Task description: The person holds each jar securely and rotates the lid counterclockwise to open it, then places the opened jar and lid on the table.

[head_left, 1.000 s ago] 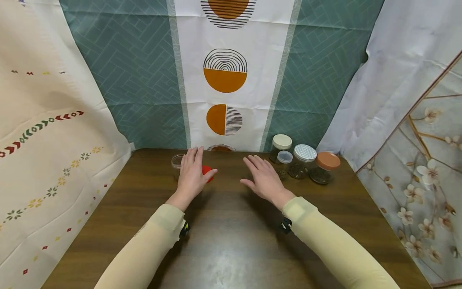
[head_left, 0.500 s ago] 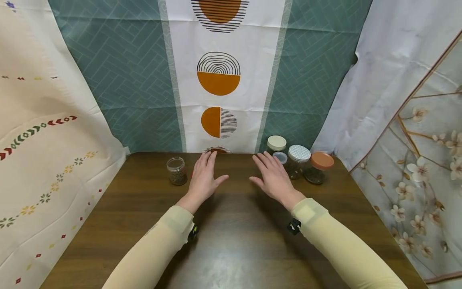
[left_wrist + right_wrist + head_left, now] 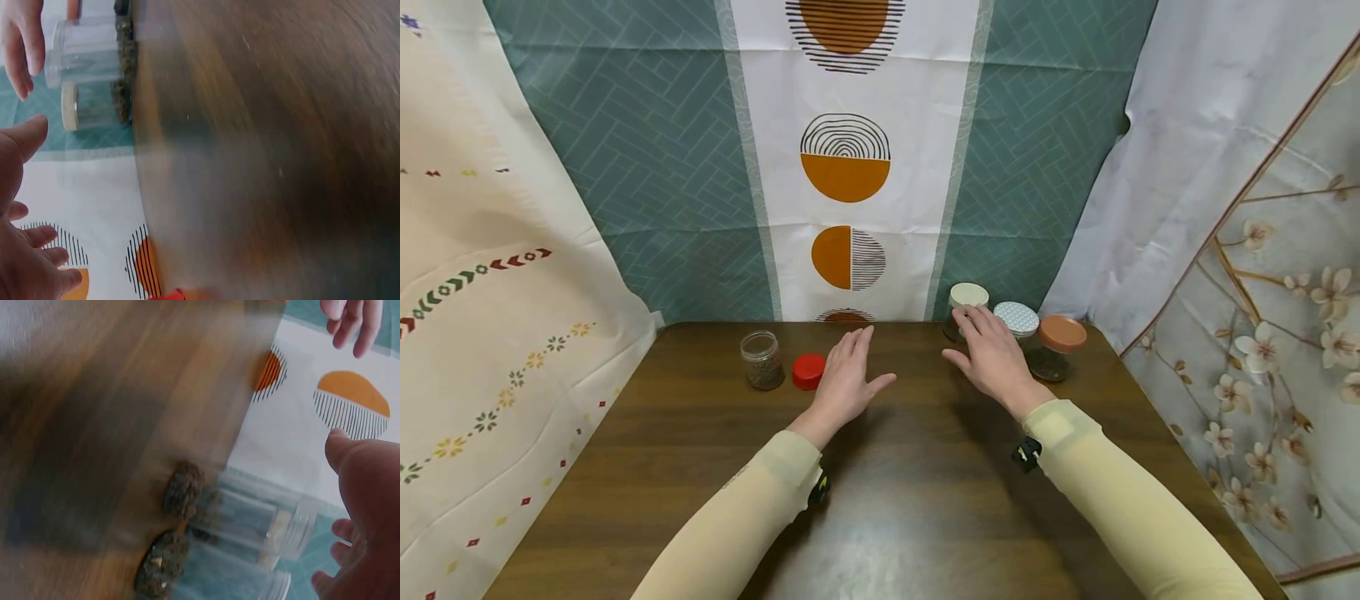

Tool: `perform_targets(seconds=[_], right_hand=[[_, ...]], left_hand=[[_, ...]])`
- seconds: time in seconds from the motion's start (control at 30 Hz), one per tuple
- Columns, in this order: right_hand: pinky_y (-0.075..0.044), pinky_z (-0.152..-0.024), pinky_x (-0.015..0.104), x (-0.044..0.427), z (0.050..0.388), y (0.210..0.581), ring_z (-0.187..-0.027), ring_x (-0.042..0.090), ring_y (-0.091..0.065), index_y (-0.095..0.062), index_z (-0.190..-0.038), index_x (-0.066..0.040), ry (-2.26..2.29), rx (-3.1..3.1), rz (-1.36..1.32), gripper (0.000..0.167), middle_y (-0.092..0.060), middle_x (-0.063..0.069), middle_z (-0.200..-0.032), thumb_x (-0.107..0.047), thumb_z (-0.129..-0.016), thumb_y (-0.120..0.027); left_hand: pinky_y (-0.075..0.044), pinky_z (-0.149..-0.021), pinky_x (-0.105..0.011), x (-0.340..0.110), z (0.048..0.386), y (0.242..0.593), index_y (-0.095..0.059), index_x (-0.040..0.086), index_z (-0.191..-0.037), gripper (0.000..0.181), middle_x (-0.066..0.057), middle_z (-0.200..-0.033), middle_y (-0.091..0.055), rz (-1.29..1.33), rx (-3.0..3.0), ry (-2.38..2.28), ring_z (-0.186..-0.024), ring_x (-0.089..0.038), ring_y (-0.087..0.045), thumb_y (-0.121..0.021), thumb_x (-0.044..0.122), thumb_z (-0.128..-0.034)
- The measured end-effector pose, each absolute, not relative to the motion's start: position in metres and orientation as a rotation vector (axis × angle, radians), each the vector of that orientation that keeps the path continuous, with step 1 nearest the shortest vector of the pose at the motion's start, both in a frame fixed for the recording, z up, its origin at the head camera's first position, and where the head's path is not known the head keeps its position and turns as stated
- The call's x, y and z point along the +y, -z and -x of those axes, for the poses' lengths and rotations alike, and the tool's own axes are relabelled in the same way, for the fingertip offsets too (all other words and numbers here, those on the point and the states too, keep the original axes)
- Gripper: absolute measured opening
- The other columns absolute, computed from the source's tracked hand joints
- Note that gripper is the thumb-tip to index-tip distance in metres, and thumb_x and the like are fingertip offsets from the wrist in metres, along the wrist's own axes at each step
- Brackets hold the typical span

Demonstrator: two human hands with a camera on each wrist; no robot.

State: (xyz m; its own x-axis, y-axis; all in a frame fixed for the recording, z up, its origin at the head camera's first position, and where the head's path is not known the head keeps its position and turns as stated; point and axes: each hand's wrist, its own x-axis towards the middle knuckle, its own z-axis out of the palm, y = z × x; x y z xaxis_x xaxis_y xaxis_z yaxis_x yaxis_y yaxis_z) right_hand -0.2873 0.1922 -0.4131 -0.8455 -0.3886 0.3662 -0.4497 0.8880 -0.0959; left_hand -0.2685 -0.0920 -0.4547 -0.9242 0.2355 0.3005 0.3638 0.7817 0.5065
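My left hand hovers over the table, fingers extended and thumb spread, holding nothing. Just left of it lies a red lid, and farther left stands an uncovered clear jar with dark contents. My right hand, also empty with fingers extended, is in front of the jars at the back right. Those have a cream lid, a patterned white lid and an orange-brown lid. A small clear-lidded jar shows in the right wrist view; in the head view the right hand hides it.
A brown wooden table reaches to a teal and white curtain behind it. Cream patterned cloth hangs at the left, and white floral cloth at the right.
Both hands have moved rightward, the right one now covering the small jar. The red lid and uncovered jar have come into fuller view as the left hand moved off them. The head view has shifted slightly.
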Motion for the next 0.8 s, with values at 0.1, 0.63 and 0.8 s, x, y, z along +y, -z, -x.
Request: perform_targets(seconds=[0.1, 0.63, 0.8], right_hand=[[-0.028, -0.128, 0.062, 0.198, 0.293, 0.411, -0.159, 0.048, -0.033, -0.044, -0.166, 0.002, -0.25, -2.722, -0.603, 0.076, -0.042, 0.029, -0.167, -0.038, -0.108, -0.073], [-0.035, -0.124, 0.058, 0.207, 0.308, 0.41, -0.147, 0.047, -0.048, -0.053, -0.159, 0.003, -0.262, -2.725, -0.597, 0.066, -0.054, 0.029, -0.155, -0.032, -0.107, -0.076], [-0.036, -0.124, 0.058, 0.204, 0.31, 0.41, -0.147, 0.047, -0.049, -0.053, -0.158, 0.003, -0.219, -2.738, -0.588, 0.063, -0.057, 0.027, -0.154, -0.032, -0.109, -0.073]], left_hand=[[-0.019, -0.132, -0.057, -0.086, 0.27, 0.455, -0.031, 0.004, -0.172, 0.097, -0.022, -0.173, -0.037, 0.482, -2.76, 0.876, -0.162, -0.043, -0.029, -0.085, 0.039, -0.0993], [-0.027, -0.13, -0.056, -0.069, 0.272, 0.461, -0.034, 0.006, -0.171, 0.096, -0.021, -0.17, -0.041, 0.49, -2.798, 0.963, -0.159, -0.041, -0.035, -0.086, 0.039, -0.0986], [-0.029, -0.129, -0.056, -0.067, 0.273, 0.466, -0.034, 0.005, -0.171, 0.096, -0.021, -0.17, -0.042, 0.492, -2.805, 0.963, -0.158, -0.041, -0.037, -0.087, 0.039, -0.0981]])
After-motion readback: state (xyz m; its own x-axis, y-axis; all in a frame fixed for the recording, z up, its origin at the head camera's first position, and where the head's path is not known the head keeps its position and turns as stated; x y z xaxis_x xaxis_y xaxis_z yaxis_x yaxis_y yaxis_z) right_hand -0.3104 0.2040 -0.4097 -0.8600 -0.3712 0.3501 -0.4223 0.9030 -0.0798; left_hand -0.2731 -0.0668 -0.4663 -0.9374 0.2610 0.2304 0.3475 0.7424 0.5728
